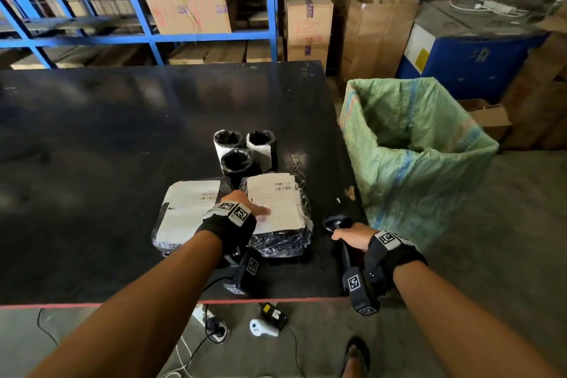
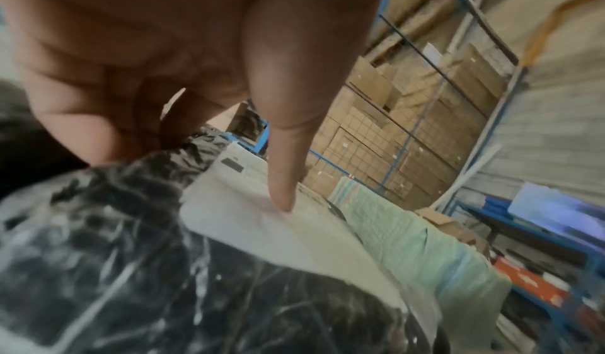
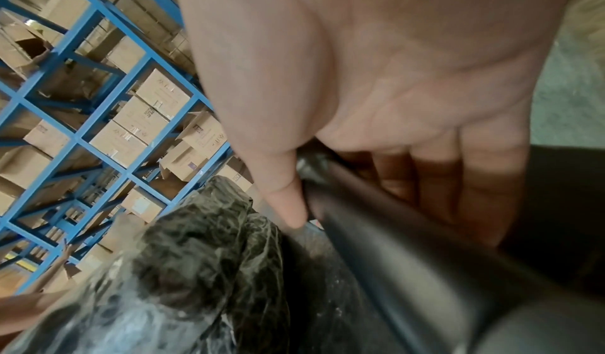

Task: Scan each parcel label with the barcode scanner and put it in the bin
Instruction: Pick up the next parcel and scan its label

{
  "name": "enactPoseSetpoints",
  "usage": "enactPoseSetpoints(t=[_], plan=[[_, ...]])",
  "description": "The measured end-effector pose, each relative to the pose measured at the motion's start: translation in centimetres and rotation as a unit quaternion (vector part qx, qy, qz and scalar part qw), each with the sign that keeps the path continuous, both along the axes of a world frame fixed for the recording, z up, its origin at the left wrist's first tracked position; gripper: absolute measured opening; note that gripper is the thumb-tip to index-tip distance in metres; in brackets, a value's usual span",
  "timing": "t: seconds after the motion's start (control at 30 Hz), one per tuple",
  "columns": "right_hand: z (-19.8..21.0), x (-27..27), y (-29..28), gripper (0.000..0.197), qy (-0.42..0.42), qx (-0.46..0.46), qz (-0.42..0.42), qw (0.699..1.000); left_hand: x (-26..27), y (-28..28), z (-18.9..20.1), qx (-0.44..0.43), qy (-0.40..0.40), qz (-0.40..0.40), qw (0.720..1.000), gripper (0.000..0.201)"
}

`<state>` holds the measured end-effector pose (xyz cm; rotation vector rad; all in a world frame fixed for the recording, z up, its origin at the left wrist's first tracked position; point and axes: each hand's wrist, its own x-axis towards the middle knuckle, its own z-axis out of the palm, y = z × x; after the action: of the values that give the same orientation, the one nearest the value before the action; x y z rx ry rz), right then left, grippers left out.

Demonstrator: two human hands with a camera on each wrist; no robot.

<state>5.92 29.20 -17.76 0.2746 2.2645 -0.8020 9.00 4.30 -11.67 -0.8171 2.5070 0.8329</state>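
Observation:
Two flat parcels in black plastic with white labels lie side by side near the front of the black table [image 1: 107,163]. My left hand [image 1: 245,209] holds the right flat parcel [image 1: 285,202]: the thumb [image 2: 281,178] presses on its label [image 2: 262,230] and the fingers curl over its left edge. The left flat parcel [image 1: 184,212] lies untouched. Three upright roll parcels [image 1: 245,147] stand behind them. My right hand [image 1: 352,238] grips the black barcode scanner [image 1: 336,222] at the table's right edge; its handle [image 3: 392,243] runs through my palm. The green woven sack bin [image 1: 399,193] stands open right of the table.
Blue shelving with cardboard boxes [image 1: 184,0] runs behind the table. A tall open carton [image 1: 377,31] and a blue machine [image 1: 469,55] stand beyond the bin. Cables, a power strip and a white controller [image 1: 264,327] lie on the floor by my foot [image 1: 356,359].

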Motion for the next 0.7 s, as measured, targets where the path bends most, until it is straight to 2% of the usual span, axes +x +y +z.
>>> enactPoseSetpoints(t=[0.07,0.13,0.23,0.3,0.4,0.47,0.63,0.7], plan=[[-0.1,0.0,0.1,0.046,-0.019,-0.042,-0.035,0.998,0.0,0.2,-0.2,0.017,-0.002,0.008,1.000,0.050],[-0.3,0.0,0.5,0.038,-0.044,-0.114,-0.112,0.986,0.0,0.5,-0.6,0.035,-0.003,0.022,0.999,0.056],[0.4,0.1,1.0,0.022,-0.021,-0.138,-0.162,0.977,0.0,0.7,-1.2,0.065,0.000,0.064,0.996,0.073],[1.1,0.0,1.4,0.016,0.004,-0.148,-0.173,0.974,0.0,0.5,-1.8,0.106,0.011,0.089,0.990,0.066],[2.2,-0.1,1.9,0.014,0.034,-0.177,-0.178,0.968,0.4,0.2,-2.0,0.195,0.023,0.118,0.973,0.037],[3.3,-0.1,2.2,0.015,0.051,-0.191,-0.181,0.963,0.8,0.2,-1.9,0.236,0.030,0.131,0.962,0.025],[6.8,-0.1,2.5,0.017,0.079,-0.212,-0.177,0.958,1.0,1.2,-1.9,0.307,0.065,0.146,0.938,0.041],[8.4,0.1,2.5,0.018,0.087,-0.219,-0.168,0.957,0.9,1.7,-1.7,0.315,0.082,0.150,0.934,0.033]])
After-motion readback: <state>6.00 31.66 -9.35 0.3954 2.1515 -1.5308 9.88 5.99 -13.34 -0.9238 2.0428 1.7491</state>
